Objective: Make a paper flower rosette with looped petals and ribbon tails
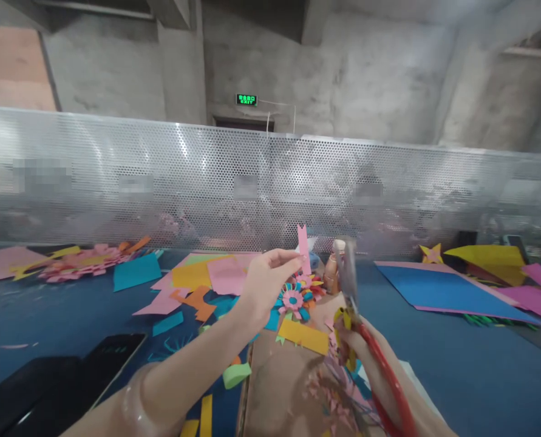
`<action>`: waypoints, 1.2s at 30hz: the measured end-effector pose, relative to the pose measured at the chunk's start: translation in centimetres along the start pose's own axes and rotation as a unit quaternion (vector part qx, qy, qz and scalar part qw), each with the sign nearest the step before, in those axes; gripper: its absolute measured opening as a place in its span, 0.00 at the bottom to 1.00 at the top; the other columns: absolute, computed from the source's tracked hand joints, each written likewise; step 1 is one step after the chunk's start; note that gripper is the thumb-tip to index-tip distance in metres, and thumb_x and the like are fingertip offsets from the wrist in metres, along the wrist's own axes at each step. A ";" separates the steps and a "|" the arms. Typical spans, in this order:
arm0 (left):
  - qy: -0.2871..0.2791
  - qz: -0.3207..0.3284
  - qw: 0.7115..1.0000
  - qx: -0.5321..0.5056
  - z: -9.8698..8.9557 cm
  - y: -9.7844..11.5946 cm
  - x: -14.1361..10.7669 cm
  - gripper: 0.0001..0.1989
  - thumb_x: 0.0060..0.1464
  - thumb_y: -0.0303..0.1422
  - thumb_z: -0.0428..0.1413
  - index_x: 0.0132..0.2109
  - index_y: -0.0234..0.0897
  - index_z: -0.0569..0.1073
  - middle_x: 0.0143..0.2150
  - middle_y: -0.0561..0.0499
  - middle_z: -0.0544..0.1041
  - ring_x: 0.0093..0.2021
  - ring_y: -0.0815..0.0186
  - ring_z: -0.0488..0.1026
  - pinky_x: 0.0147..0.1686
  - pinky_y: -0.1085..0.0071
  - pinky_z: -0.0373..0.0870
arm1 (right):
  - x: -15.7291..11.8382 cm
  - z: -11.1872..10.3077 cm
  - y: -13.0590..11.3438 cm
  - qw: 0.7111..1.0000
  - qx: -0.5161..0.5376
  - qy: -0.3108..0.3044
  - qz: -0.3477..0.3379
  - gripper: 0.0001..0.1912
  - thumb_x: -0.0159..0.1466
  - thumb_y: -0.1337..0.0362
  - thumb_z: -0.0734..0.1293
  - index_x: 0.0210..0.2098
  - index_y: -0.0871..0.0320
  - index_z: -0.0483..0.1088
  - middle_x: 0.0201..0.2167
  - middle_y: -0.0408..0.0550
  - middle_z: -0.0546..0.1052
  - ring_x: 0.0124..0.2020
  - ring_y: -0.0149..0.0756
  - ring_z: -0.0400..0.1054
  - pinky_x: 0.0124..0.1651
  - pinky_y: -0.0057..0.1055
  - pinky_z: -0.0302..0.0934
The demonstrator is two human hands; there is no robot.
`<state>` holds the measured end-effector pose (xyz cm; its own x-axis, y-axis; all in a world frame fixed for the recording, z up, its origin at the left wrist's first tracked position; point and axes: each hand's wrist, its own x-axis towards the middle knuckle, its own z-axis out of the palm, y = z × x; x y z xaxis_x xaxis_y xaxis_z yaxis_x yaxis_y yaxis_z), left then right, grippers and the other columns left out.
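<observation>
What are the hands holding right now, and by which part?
Left hand pinches a pink paper strip at its lower end. Right hand grips scissors by the red handles, blades pointing up.

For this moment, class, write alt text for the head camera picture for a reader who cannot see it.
A left hand pinches a pink paper strip upright while the right hand raises red-handled scissors beside it. Below lie paper flowers and coloured paper scraps on a blue table, before a perforated metal screen.

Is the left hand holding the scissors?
No, the left hand pinches a pink paper strip, while the red-handled scissors are in the right hand.
</observation>
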<state>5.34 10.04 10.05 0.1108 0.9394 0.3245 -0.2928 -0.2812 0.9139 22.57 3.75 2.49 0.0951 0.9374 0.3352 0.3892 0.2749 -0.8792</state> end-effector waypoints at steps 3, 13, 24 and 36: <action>-0.019 -0.018 1.000 0.000 0.5 -0.8 -0.6 0.08 0.43 0.35 0.58 0.30 0.35 0.73 0.27 0.52 0.72 0.25 0.72 0.67 0.25 0.75 0.64 | -0.5 0.2 -0.4 0.999 -0.050 0.003 0.020 0.11 0.56 0.52 0.63 0.36 0.49 0.67 0.29 0.43 0.72 0.33 0.40 0.67 0.28 0.29 0.62; -0.054 -0.038 0.998 0.016 2.0 -0.5 -3.0 0.08 0.46 0.36 0.57 0.27 0.35 0.71 0.25 0.54 0.70 0.24 0.74 0.65 0.23 0.78 0.61 | -2.1 0.1 -0.7 0.995 -0.060 -0.066 0.050 0.13 0.63 0.60 0.60 0.46 0.57 0.65 0.45 0.49 0.68 0.41 0.36 0.65 0.42 0.36 0.63; -0.010 0.003 0.999 0.043 1.3 -0.5 -2.1 0.09 0.46 0.37 0.57 0.31 0.36 0.74 0.25 0.52 0.72 0.27 0.69 0.69 0.29 0.73 0.68 | -1.3 2.0 -1.3 0.994 -0.041 -0.086 0.059 0.06 0.60 0.55 0.59 0.35 0.46 0.64 0.26 0.41 0.71 0.29 0.37 0.68 0.28 0.31 0.65; -0.009 0.010 0.998 0.058 1.4 -0.6 -2.4 0.08 0.47 0.36 0.57 0.31 0.37 0.75 0.25 0.52 0.73 0.33 0.65 0.72 0.33 0.72 0.69 | -1.7 2.0 -1.8 0.995 -0.021 -0.068 0.063 0.11 0.62 0.59 0.59 0.43 0.53 0.65 0.32 0.44 0.72 0.32 0.35 0.68 0.31 0.32 0.65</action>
<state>6.60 7.70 9.06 0.1241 0.9298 0.3466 -0.1836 -0.3217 0.9289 19.91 2.08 2.84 0.0217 0.9849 0.1716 0.4202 0.1467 -0.8955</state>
